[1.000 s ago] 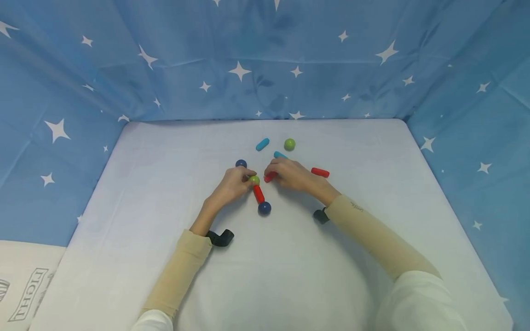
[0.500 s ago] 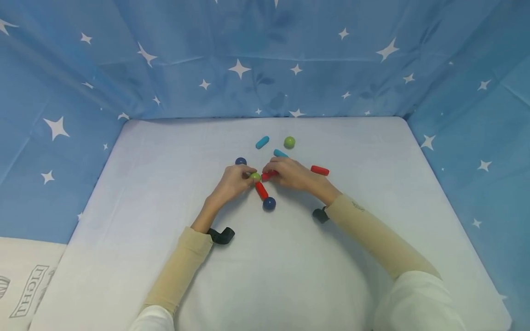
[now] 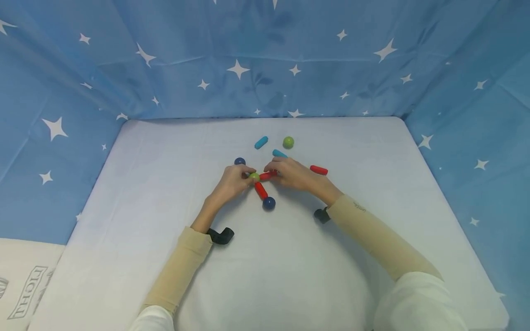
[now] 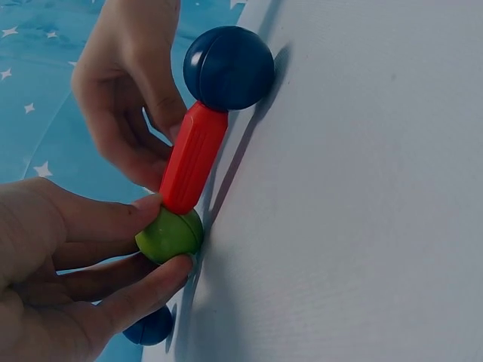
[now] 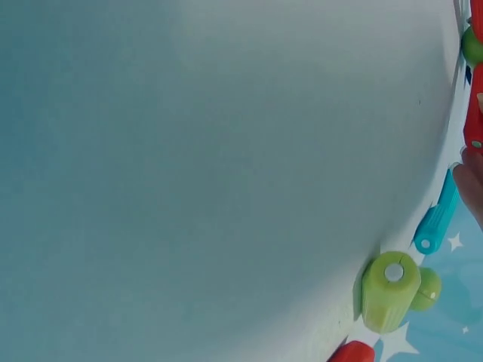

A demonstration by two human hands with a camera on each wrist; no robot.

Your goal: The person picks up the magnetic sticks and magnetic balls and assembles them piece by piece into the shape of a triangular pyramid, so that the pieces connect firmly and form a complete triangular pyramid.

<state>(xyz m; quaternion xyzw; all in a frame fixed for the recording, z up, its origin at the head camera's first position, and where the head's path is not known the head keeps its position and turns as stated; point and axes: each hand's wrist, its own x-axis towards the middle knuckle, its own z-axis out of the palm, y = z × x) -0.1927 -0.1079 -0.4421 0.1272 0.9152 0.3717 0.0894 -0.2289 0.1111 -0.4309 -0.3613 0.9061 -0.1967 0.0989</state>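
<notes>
My left hand (image 3: 233,183) pinches a green ball (image 4: 170,235) between thumb and fingertips. A red magnetic rod (image 4: 194,158) sticks to that ball and carries a dark blue ball (image 4: 229,68) at its other end. My right hand (image 3: 293,174) grips a second red rod (image 3: 267,175), whose left end meets the green ball; in the right wrist view this rod (image 5: 474,113) and the fingers sit at the right edge. Just beyond the left fingers lies another dark blue ball (image 3: 239,161), partly hidden by them in the left wrist view.
Behind the right hand lie two light blue rods (image 3: 261,142) and a loose green ball (image 3: 288,142). A red rod (image 3: 319,170) rests to its right. A green rod (image 5: 390,294) shows only in the right wrist view. Starry blue curtains (image 3: 265,59) border the white table (image 3: 265,276).
The right hand's red rod and the green ball have come together end to ball. The joined red rod with its dark blue ball has swung slightly right and away from me.
</notes>
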